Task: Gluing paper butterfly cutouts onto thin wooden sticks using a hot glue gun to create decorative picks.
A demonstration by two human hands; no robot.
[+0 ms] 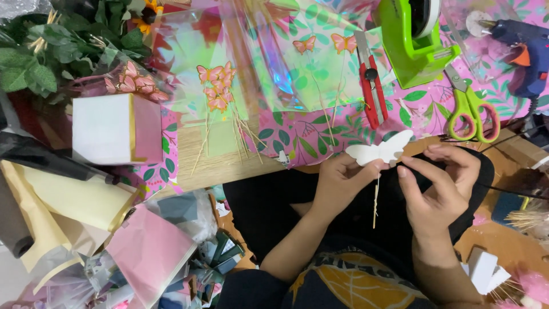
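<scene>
Butterfly cutout [380, 150] on wooden stick [376, 200] pinched between left hand [338, 182] and right hand [443, 183], both gripping.

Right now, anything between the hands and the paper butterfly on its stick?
Nothing visible. The left hand already pinches the white paper butterfly at its lower edge, and the right hand's fingertips meet it beside the wooden stick hanging below.

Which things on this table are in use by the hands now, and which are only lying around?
In use:
- left hand and right hand
- white paper butterfly, held by both hands
- thin wooden stick hanging under it

Lying around:
- green scissors
- red box cutter
- blue glue gun
- green tape dispenser
- finished pink butterflies on sticks
- white box
</scene>
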